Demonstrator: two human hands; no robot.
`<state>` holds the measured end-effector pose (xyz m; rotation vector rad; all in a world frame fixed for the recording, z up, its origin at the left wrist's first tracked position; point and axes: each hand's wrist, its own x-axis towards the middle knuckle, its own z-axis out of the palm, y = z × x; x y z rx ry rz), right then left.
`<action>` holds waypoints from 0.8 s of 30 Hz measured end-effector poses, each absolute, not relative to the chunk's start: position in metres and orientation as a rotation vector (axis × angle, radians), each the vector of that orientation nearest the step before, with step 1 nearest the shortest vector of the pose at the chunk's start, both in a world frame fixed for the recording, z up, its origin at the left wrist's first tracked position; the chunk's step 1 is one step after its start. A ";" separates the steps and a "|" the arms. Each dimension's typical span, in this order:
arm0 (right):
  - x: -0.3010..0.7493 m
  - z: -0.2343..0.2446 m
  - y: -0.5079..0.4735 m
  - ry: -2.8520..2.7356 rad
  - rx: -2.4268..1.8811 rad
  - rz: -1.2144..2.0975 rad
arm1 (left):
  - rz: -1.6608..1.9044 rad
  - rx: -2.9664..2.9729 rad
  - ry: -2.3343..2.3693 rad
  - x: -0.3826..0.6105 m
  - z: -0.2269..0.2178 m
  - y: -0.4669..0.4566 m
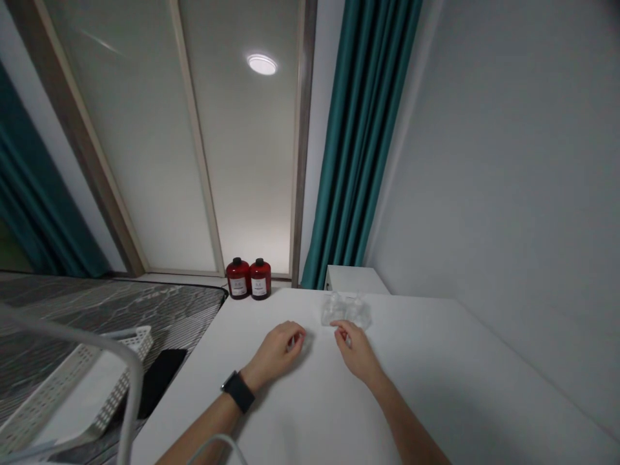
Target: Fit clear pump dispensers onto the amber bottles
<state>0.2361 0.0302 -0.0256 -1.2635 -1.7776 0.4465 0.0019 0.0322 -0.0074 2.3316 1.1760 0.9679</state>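
Note:
My left hand [278, 352] is over the white table [310, 413], its fingers curled and thumb bent in. Whatever lies between those fingers is too small or too clear to make out. My right hand [357, 352] is to the right, fingers bent toward the thumb in a loose pinch; its contents cannot be made out either. Just beyond the right fingers lies a crumpled-looking, see-through plastic piece [346, 309], partly covered by that hand. Whether the fingers touch it is unclear. A dark watch [237, 391] is strapped round my left wrist.
Two red bottles with black caps, a left bottle [237, 279] and a right bottle [260, 279], stand at the table's far left corner. A white perforated basket [53, 391] is at the left, near a bed [169, 310]. A white cabinet [357, 279] stands behind the table.

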 end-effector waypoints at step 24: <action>0.235 -0.032 0.024 -1.850 -1.317 0.400 | 0.782 2.373 1.196 0.015 -0.012 0.026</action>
